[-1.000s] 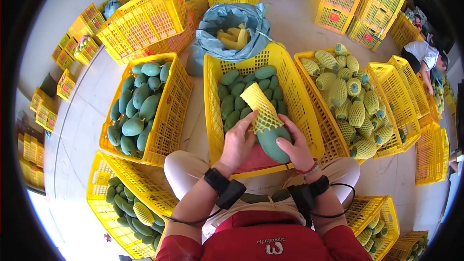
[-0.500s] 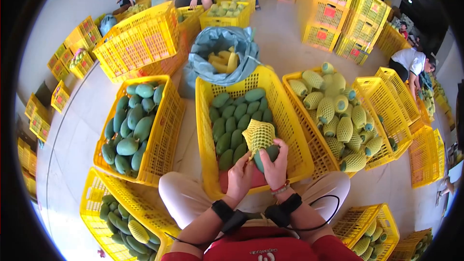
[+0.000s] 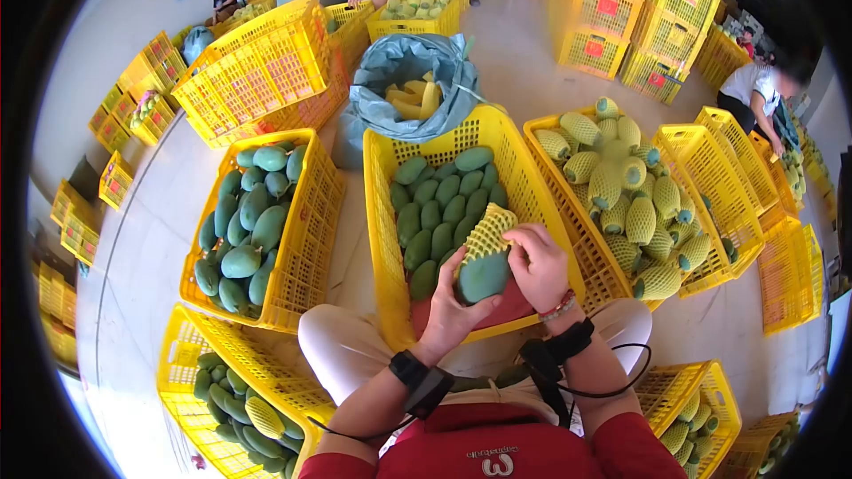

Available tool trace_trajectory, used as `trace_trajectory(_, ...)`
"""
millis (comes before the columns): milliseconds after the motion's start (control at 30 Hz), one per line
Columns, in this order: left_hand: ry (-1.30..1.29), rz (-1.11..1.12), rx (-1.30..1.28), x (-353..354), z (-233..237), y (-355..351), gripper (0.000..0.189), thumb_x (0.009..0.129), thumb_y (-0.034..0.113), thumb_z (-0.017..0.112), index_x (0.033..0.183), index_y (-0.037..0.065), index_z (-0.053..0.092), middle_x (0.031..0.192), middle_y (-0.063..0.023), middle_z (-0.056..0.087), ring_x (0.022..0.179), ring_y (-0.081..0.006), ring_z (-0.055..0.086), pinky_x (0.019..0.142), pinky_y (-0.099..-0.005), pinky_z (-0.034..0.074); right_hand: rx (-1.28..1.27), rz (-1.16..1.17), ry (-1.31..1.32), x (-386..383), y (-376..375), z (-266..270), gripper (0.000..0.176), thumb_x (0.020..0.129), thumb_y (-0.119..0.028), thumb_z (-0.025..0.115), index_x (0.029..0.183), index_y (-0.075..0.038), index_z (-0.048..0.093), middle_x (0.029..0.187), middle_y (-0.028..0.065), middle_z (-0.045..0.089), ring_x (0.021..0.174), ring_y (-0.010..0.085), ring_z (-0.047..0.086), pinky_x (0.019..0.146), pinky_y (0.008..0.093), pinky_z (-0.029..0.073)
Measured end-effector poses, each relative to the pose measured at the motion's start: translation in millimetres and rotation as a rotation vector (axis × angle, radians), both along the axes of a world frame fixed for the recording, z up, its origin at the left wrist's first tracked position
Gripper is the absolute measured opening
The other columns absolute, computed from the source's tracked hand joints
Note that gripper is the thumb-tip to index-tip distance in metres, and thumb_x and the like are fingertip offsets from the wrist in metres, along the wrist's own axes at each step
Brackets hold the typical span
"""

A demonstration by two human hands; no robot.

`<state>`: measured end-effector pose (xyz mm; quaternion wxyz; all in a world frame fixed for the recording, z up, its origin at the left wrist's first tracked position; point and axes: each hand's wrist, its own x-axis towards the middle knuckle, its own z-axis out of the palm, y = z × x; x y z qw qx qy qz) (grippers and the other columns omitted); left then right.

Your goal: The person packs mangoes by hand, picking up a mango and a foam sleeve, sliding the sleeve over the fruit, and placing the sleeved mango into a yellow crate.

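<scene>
A green mango (image 3: 484, 279) is held over the near end of the yellow crate in front of me. Its upper part is covered by a yellow foam net sleeve (image 3: 490, 232), and the lower end is bare. My left hand (image 3: 450, 306) is wrapped round the mango from the left and below. On the right, my right hand (image 3: 540, 268) pinches the edge of the foam net sleeve between thumb and fingers. Beneath, the front crate (image 3: 380, 248) holds rows of bare green mangoes (image 3: 430, 213) and a reddish sheet (image 3: 522, 309) at its near end.
A left crate (image 3: 324, 213) holds bare mangoes; a right crate (image 3: 568, 235) holds netted ones. Beyond the front crate stands a blue bag (image 3: 368, 106) with yellow foam sleeves (image 3: 410, 106). Crate stacks (image 3: 612, 9) and other people (image 3: 754, 93) are farther off.
The foam sleeve has come down over more of the mango. My left hand has moved from the sleeve edge to round the fruit, while my right hand has gone from the fruit to the sleeve edge.
</scene>
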<state>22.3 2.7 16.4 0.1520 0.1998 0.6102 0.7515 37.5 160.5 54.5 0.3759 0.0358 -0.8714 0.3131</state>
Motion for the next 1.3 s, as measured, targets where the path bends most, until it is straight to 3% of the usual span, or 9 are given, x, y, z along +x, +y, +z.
trace_trajectory(333,-0.152,0.145,0.257,-4.1,-4.0,8.2,0.074,0.072,-0.005,0.068,0.134,0.002,0.027,0.118,-0.0123,0.050,0.106,-0.0191,0.051,0.090,-0.0292,0.044,-0.085,0.250,-0.022,26.6,-36.2,22.8,0.017,0.063,0.005,0.059,0.076,-0.007,0.059,0.072,0.0081,0.057,0.057,0.0236,0.058,0.050,0.0314,0.047)
trace_trajectory(500,-0.036,0.006,0.010,-17.8,-31.4,-24.7,0.065,0.083,0.021,0.060,0.135,0.004,0.025,0.120,-0.0160,0.046,0.103,-0.0229,0.051,0.089,-0.0349,0.046,-0.062,0.301,0.072,30.8,-38.3,1.5,0.015,0.074,-0.017,0.063,0.087,-0.012,0.058,0.084,0.0070,0.052,0.068,0.0255,0.055,0.056,0.0368,0.048)
trace_trajectory(600,0.175,0.156,-0.113,-7.2,11.1,18.1,0.060,0.083,0.014,0.059,0.132,0.002,0.027,0.119,-0.0150,0.046,0.103,-0.0239,0.052,0.088,-0.0348,0.045,-0.482,-0.027,0.110,66.8,-7.1,29.4,0.063,0.069,-0.021,0.069,0.121,-0.002,0.040,0.119,0.0181,0.046,0.112,0.0337,0.045,0.095,0.0363,0.038)
trace_trajectory(700,0.731,-0.049,-0.303,17.5,27.4,54.6,0.083,0.069,0.008,0.071,0.137,0.002,0.023,0.128,-0.0150,0.040,0.115,-0.0263,0.044,0.096,-0.0380,0.038,-1.142,0.233,0.213,79.3,19.3,13.9,0.075,0.073,-0.023,0.069,0.133,-0.002,0.028,0.124,0.0111,0.045,0.115,0.0196,0.043,0.097,0.0330,0.036)
trace_trajectory(733,0.401,-0.348,-0.089,42.2,43.0,68.9,0.091,0.064,0.012,0.075,0.138,0.003,0.022,0.132,-0.0149,0.037,0.123,-0.0267,0.037,0.100,-0.0396,0.033,-1.363,0.203,0.151,111.7,36.0,25.3,0.071,0.077,-0.024,0.068,0.133,-0.003,0.029,0.120,0.0083,0.047,0.111,0.0163,0.045,0.094,0.0319,0.039)
trace_trajectory(800,0.563,-0.524,-0.231,60.8,67.6,86.1,0.084,0.069,0.011,0.068,0.139,0.004,0.023,0.137,-0.0140,0.033,0.128,-0.0273,0.032,0.104,-0.0399,0.026,-1.413,0.070,0.219,166.1,72.9,18.4,0.063,0.078,-0.023,0.066,0.128,-0.002,0.035,0.114,0.0099,0.053,0.104,0.0172,0.052,0.089,0.0311,0.044)
trace_trajectory(1100,0.293,-0.389,-0.598,-42.2,-4.9,71.8,0.054,0.085,0.009,0.054,0.135,0.003,0.033,0.128,-0.0193,0.043,0.113,-0.0231,0.046,0.095,-0.0325,0.037,-1.055,-1.105,0.473,478.3,222.8,-102.6,0.058,0.077,-0.027,0.068,0.122,0.000,0.042,0.105,0.0116,0.057,0.094,0.0193,0.058,0.079,0.0325,0.049)
trace_trajectory(1267,0.087,-0.299,-0.710,-75.8,-36.8,48.5,0.048,0.086,0.011,0.055,0.131,0.004,0.039,0.116,-0.0148,0.052,0.097,-0.0163,0.053,0.082,-0.0249,0.043,-0.714,-1.666,-0.474,520.7,254.9,-150.9,0.086,0.069,-0.026,0.075,0.136,-0.003,0.026,0.122,0.0190,0.049,0.110,0.0299,0.048,0.094,0.0340,0.040)
trace_trajectory(1300,0.089,-0.326,-0.681,-85.1,-49.2,38.5,0.045,0.086,0.012,0.055,0.129,0.004,0.041,0.112,-0.0123,0.054,0.094,-0.0150,0.053,0.078,-0.0239,0.044,-0.339,-1.586,-0.488,584.0,297.0,-257.5,0.086,0.074,-0.043,0.068,0.136,-0.001,0.026,0.124,0.0196,0.048,0.109,0.0308,0.048,0.097,0.0346,0.037)
